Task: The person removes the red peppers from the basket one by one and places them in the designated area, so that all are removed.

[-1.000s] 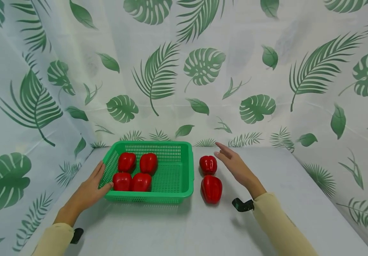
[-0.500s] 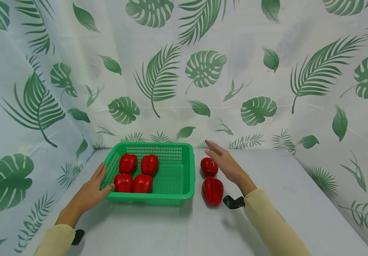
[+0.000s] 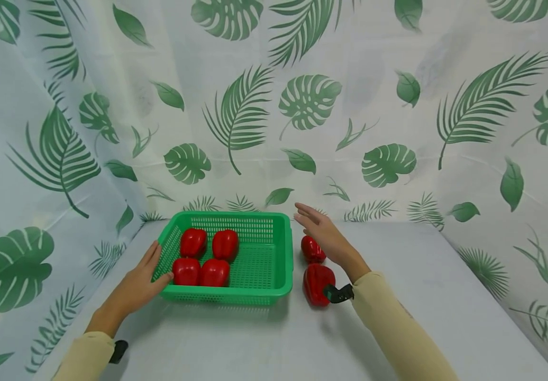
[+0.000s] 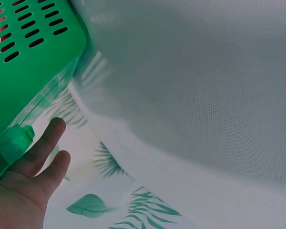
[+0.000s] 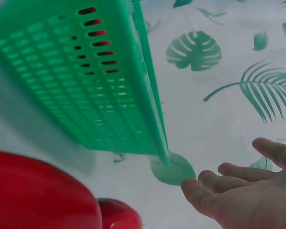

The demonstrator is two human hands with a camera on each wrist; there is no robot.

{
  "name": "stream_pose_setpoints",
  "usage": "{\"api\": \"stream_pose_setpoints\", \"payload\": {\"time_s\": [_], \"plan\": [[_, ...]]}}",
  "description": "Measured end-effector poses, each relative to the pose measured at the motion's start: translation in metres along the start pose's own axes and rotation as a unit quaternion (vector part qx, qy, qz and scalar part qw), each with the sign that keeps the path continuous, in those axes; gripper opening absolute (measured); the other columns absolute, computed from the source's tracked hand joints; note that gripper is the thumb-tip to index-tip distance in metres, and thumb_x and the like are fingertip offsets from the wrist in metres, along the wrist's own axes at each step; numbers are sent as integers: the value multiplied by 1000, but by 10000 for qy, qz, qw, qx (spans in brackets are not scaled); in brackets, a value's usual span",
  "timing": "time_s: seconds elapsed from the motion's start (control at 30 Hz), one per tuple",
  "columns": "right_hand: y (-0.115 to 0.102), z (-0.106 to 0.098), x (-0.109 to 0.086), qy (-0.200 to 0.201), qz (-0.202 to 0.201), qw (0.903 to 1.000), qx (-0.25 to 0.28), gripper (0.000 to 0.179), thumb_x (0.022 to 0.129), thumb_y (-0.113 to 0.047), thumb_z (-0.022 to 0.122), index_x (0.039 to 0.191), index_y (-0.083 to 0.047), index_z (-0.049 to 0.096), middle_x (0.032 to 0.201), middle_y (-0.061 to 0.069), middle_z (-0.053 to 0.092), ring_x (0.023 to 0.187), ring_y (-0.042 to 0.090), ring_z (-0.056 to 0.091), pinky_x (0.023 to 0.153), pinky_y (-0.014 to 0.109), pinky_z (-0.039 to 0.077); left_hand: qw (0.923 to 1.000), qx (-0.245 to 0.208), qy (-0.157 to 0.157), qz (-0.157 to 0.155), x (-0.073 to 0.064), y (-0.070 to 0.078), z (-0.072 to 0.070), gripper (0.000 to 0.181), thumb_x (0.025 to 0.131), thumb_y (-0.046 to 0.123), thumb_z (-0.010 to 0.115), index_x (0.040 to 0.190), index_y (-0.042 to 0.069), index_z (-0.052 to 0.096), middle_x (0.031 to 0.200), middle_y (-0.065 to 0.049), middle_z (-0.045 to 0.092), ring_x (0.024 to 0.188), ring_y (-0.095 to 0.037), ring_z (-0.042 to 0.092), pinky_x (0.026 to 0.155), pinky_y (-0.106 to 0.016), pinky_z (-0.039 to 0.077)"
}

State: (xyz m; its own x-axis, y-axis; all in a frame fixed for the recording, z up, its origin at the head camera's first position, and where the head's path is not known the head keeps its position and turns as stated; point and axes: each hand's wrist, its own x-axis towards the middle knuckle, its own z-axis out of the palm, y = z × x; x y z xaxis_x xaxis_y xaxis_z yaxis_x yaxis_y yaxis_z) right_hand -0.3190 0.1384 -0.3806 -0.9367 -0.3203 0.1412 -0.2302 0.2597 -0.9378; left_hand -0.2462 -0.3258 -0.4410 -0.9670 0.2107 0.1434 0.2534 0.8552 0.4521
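A green plastic basket stands on the table. Inside, toward its left side, are several red bell peppers. My left hand rests at the basket's left side, thumb at the front left corner. In the left wrist view, two straight fingers lie along the outer wall; the other fingers are hidden. To the right of the basket, two red bell peppers lie one behind the other. My right hand hovers over the farther pepper, partly covering it, with fingers extended and nothing held.
A white table carries everything. Behind it and at both sides hang white curtains printed with green leaves. A dark wrist camera on the right arm covers part of the nearer loose pepper.
My right hand has moved left, from beside the loose peppers to above them, toward the basket. The left hand stays at the basket, and the peppers keep their places.
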Motion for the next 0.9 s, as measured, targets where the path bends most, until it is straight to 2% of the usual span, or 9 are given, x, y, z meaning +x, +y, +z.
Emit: {"api": "stream_pose_setpoints", "payload": {"time_s": [0.33, 0.63, 0.9], "plan": [[-12, 15, 15, 27, 147, 9999, -42, 70, 109, -52, 55, 168, -18, 38, 173, 10, 33, 155, 36, 37, 118, 55, 41, 10000, -23, 4, 3, -1, 1, -2, 92, 107, 46, 57, 164, -13, 16, 174, -30, 10, 145, -63, 35, 108, -76, 40], [-24, 36, 28, -43, 157, 9991, 387, 67, 111, -48, 54, 167, -15, 40, 171, 12, 36, 154, 38, 38, 123, 56, 35, 10000, -89, -13, -41, -2, 2, -4, 93, 107, 47, 57, 165, -13, 16, 174, -30, 10, 147, -63, 32, 107, -77, 40], [-30, 51, 42, -124, 118, 9983, 565, 66, 112, -45, 54, 166, -11, 40, 170, 12, 38, 156, 33, 35, 123, 55, 34, 9999, -157, 17, -23, -2, 2, -1, 92, 106, 45, 58, 165, -12, 17, 175, -30, 10, 147, -62, 33, 109, -77, 38]]}}
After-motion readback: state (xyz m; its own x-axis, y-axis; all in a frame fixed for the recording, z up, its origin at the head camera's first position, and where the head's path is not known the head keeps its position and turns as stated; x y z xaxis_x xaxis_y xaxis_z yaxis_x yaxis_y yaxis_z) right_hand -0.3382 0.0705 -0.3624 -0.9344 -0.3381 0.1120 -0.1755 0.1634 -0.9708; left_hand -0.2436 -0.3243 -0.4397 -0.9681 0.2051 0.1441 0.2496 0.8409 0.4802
